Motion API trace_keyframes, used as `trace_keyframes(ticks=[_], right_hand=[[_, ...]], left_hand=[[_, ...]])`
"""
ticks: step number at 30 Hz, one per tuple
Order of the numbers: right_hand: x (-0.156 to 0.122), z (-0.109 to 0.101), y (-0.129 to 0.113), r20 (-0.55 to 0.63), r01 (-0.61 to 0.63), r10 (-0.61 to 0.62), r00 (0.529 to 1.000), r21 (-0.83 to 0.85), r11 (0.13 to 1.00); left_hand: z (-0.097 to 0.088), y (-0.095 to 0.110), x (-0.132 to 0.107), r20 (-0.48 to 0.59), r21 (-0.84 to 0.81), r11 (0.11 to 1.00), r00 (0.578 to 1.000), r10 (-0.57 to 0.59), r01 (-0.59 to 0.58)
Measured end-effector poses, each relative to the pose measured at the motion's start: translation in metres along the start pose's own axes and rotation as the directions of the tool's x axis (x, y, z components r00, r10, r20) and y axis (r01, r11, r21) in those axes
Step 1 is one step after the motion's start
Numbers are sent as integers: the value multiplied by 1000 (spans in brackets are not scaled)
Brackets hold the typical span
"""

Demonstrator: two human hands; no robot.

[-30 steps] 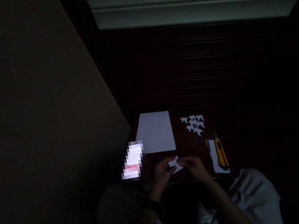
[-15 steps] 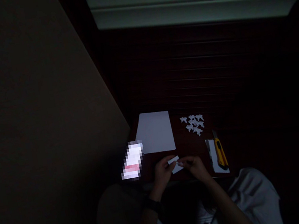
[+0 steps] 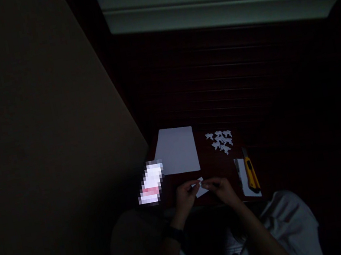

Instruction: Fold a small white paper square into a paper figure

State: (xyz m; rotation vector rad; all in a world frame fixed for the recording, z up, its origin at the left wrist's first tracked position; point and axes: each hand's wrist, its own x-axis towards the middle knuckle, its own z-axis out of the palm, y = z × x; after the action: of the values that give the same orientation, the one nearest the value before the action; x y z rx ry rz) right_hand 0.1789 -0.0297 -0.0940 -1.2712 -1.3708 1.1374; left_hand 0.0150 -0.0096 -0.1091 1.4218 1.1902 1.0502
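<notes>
The scene is very dark. My left hand (image 3: 184, 196) and my right hand (image 3: 222, 188) meet over the near edge of a small dark table (image 3: 212, 166). Both pinch a small white piece of paper (image 3: 200, 187) between their fingertips. A dark watch sits on my left wrist. A white sheet of paper (image 3: 177, 150) lies just beyond my hands. Several small folded white paper shapes (image 3: 221, 140) are clustered to the right of it.
A yellow utility knife (image 3: 251, 171) rests on a white paper strip (image 3: 245, 180) at the right. A lit, blurred phone screen (image 3: 151, 182) lies at the table's left edge. A plain wall rises on the left; dark slats and a pale window sill (image 3: 217, 0) lie beyond.
The small paper between my fingers looks narrower and more folded than before. My hands have stayed in nearly the same place.
</notes>
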Motion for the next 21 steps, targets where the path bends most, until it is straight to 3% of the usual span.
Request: trace_keyframes(ticks=[21], right_hand=[[7,-4,3,51,-11,4,999,143,990]], left_hand=[[-1,3,-2,59,-26,999,997,41,-39]])
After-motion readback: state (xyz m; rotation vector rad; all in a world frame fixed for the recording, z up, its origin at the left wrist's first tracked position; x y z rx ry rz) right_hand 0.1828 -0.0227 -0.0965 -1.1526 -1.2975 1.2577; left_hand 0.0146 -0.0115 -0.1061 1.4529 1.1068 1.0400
